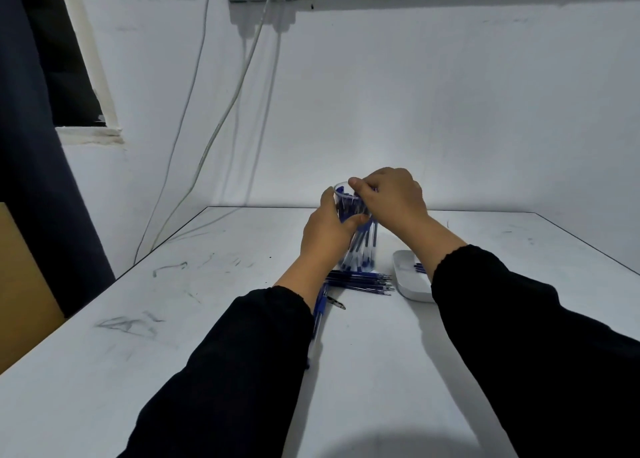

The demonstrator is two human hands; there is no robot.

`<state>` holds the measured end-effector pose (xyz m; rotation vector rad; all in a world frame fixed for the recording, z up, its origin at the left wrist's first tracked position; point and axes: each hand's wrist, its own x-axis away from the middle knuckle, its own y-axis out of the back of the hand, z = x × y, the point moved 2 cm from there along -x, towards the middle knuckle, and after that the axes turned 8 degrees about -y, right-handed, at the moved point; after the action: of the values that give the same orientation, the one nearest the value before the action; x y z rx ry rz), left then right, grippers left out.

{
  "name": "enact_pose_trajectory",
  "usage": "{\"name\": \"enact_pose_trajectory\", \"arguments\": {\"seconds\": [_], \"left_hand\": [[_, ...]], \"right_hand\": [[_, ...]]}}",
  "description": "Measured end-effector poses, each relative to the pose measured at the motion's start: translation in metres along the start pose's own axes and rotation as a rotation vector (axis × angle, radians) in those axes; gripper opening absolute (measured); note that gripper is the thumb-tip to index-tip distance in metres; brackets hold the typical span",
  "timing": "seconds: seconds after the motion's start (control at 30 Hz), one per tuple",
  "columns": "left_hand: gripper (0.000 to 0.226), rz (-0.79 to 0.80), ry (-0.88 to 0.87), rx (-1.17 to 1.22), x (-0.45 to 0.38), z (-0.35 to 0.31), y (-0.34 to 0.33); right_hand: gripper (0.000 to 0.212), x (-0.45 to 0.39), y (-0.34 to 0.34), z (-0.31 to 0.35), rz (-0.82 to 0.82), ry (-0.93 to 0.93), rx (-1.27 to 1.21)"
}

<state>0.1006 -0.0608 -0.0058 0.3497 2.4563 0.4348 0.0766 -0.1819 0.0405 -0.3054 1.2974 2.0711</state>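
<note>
Both hands at the clear cup (pixel 347 199) of blue pens (pixel 363 250), far-middle of the table (pixel 173 319).
From my desk I see the left hand (pixel 327 236) wrapped round the cup. The right hand (pixel 391 198) curls over the pen tops at the rim; I cannot tell whether it pinches one. Refills (pixel 360 281) lie just nearer, a white tray (pixel 408 284) to their right.

Both black-sleeved arms are reaching forward and converging at the middle, with the wrists bare. The left hand (pixel 327 229) is wrapping its thumb and fingers round the side of the clear cup (pixel 343 201). The right hand (pixel 391 198) is arching over from above, wrist bent, with thumb and curled fingers closing on the tops of the pens (pixel 363 250).
</note>
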Motion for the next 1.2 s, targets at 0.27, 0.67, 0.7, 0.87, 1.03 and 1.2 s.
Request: {"name": "enact_pose_trajectory", "arguments": {"seconds": [0.27, 0.67, 0.7, 0.87, 1.03, 1.2], "left_hand": [[0.074, 0.099, 0.074, -0.096, 0.006, 0.002, 0.011], [0.06, 0.164, 0.147, -0.83, 0.105, 0.019, 0.045], [0.065, 0.189, 0.172, -0.836, 0.11, 0.02, 0.044], [0.067, 0.235, 0.21, -0.819, 0.121, 0.018, 0.037], [0.028, 0.237, 0.203, -0.75, 0.124, 0.014, 0.039], [0.019, 0.249, 0.198, -0.706, 0.131, 0.011, 0.04]], "right_hand": [[0.041, 0.023, 0.001, -0.002, 0.041, 0.072, 0.022], [0.036, 0.136, -0.019, -0.047, 0.288, 0.257, -0.084], [0.037, 0.14, -0.02, -0.049, 0.332, 0.265, -0.053], [0.037, 0.153, -0.016, -0.053, 0.483, 0.281, 0.033], [0.035, 0.154, -0.013, -0.056, 0.511, 0.219, 0.036], [0.033, 0.153, -0.013, -0.055, 0.518, 0.19, 0.016]]}}
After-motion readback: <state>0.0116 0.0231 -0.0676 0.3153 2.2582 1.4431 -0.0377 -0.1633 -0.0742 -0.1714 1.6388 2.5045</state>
